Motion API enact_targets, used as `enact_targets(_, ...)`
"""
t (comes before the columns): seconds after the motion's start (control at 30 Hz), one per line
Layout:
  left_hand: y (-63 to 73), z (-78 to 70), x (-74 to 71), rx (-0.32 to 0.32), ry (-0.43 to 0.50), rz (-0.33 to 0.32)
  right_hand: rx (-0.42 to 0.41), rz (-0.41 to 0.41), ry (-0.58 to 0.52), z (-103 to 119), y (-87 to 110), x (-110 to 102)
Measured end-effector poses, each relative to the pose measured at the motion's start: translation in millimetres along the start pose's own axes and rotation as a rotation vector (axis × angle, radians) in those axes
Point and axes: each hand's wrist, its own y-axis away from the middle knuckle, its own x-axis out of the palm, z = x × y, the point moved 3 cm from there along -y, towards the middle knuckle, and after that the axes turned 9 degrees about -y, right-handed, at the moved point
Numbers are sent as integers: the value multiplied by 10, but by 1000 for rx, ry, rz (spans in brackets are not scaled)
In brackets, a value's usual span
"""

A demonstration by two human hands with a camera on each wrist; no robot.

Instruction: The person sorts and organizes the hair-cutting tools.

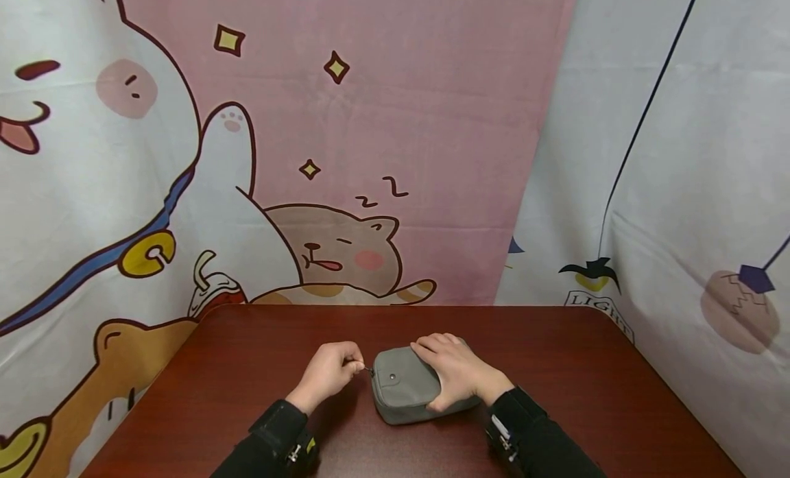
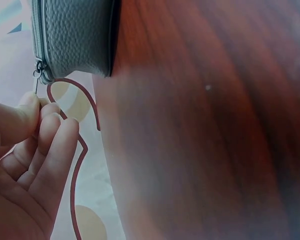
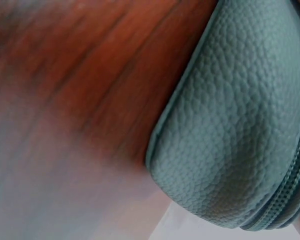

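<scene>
A grey-green pebbled-leather zip bag (image 1: 401, 382) lies on the table, with a small snap on its top face. At its left end, my left hand (image 1: 330, 372) pinches the zipper pull (image 2: 37, 82) between thumb and forefinger. The left wrist view shows the pull stretched out from the slider (image 2: 40, 66) at the bag's corner. My right hand (image 1: 455, 368) holds the bag's right part from above, thumb on the near side and fingers over the far edge. In the right wrist view the zipper teeth (image 3: 285, 192) run closed along the bag's side.
The reddish-brown wooden table (image 1: 259, 354) extends around the bag on all sides. Behind it hangs a pink and white cartoon-printed cloth (image 1: 457, 156), reaching down to the table's far edge. Black sleeves with wrist straps (image 1: 280, 430) cover both forearms.
</scene>
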Motion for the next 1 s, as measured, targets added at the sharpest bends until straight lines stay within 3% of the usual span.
enact_targets(0.57, -167, 81, 111, -46, -42, -43, 21, 20, -41, -14, 8, 2)
enact_targets(1.0, -312, 84, 220, -131, 16, -21, 10, 21, -38, -9, 12, 12)
